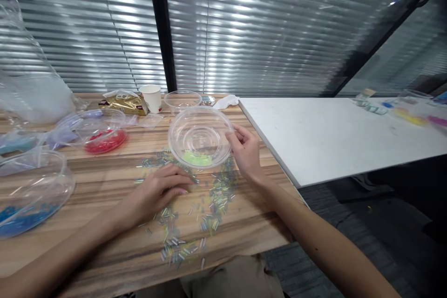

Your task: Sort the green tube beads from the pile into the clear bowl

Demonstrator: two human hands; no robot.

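Observation:
My right hand (245, 149) is closed on the right rim of a clear plastic bowl (174, 132), thumb and fingers pinching its edge. The bowl is tilted toward me, and yellow-green pieces (197, 158) lie along its lower side. My left hand (169, 184) rests low over the table, left of and below the bowl. Its fingers are loosely bent, with the thumb apart and nothing visible between them. Around both hands, small shiny tube-like pieces (220, 198) in clear, yellowish and bluish tones are scattered over the wood-grain table (115, 251).
On the left stand a clear bowl of blue pieces (30, 216) and a container with red pieces (104, 141). Behind are a gold packet (125, 102), a paper cup (152, 98), another clear bowl (183, 101) and a crumpled tissue (226, 101). A white table (335, 135) adjoins on the right.

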